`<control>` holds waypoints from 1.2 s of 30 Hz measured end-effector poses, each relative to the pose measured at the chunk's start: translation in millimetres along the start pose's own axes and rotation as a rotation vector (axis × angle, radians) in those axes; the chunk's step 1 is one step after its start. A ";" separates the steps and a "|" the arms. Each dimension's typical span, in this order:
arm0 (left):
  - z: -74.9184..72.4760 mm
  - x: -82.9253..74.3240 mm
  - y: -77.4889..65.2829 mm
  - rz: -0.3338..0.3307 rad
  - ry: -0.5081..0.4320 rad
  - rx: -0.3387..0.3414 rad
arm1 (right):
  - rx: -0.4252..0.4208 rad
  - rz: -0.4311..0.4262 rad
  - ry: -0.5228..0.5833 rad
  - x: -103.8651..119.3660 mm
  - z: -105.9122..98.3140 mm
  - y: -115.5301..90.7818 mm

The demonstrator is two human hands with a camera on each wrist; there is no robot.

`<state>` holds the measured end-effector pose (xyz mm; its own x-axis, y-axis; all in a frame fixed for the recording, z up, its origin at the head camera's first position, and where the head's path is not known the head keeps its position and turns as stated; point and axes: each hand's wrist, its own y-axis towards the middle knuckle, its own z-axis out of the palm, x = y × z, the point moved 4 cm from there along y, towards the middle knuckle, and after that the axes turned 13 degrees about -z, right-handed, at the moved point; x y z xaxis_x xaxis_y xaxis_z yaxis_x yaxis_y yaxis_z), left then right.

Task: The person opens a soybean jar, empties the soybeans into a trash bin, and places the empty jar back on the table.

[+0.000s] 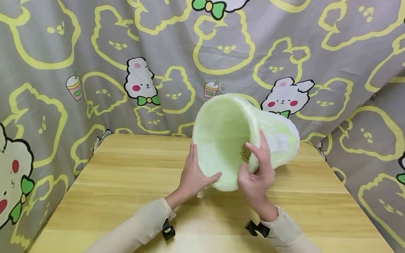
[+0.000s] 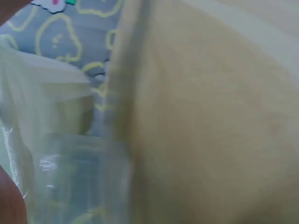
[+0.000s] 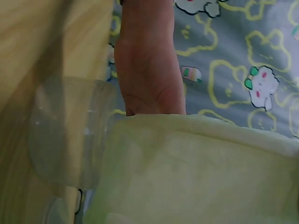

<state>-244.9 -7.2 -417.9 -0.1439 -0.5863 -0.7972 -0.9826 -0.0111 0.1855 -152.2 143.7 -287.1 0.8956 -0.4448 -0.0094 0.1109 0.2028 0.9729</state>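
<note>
In the head view, a pale green plastic bag [image 1: 219, 129] is tilted on its side above the table, its wide mouth facing me. My left hand [image 1: 194, 171] holds the near left rim, fingers along the outside and thumb over the edge. On the other side my right hand [image 1: 259, 173] grips the right rim. Small brownish-green grains [image 1: 246, 153] show inside, beside the right fingers. Below the bag stands a clear container [image 3: 70, 130], seen in the right wrist view and again as a clear wall [image 2: 79, 182] in the left wrist view; from the head it is mostly hidden.
A light wooden table [image 1: 117, 174] spreads under the hands. Its far and side edges meet a grey curtain [image 1: 172, 42] printed with yellow outlines and white cartoon animals. Dark camera mounts [image 1: 168, 230] sit at both wrists.
</note>
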 end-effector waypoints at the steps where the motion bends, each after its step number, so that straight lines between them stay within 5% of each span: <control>1: 2.3 3.0 -0.8 -0.002 0.012 -0.014 | 0.027 -0.032 0.013 0.7 1.8 -2.9; 6: 11.7 10.0 0.0 -0.023 0.079 -0.025 | 0.163 -0.174 0.057 0.9 9.6 -15.4; 10: 14.7 5.7 9.0 0.065 0.125 -0.078 | 0.241 -0.303 0.057 3.8 19.2 -16.2; 14: 16.4 -0.1 19.3 0.145 0.180 -0.136 | 0.232 -0.411 0.055 8.7 28.6 -9.3; 20: 19.3 -6.4 26.6 0.123 0.239 -0.171 | 0.211 -0.418 0.043 5.3 30.8 -6.7; 26: 24.3 -0.5 20.3 0.018 0.264 -0.138 | 0.238 -0.397 0.056 2.3 29.8 -11.0; 36: 28.3 5.4 18.5 -0.007 0.296 -0.082 | 0.236 -0.424 0.062 5.0 33.9 -14.9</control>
<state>-267.2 12.3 -435.0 -0.0850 -0.7963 -0.5989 -0.9689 -0.0742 0.2362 -164.0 108.9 -293.8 0.8175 -0.3915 -0.4225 0.3767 -0.1916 0.9063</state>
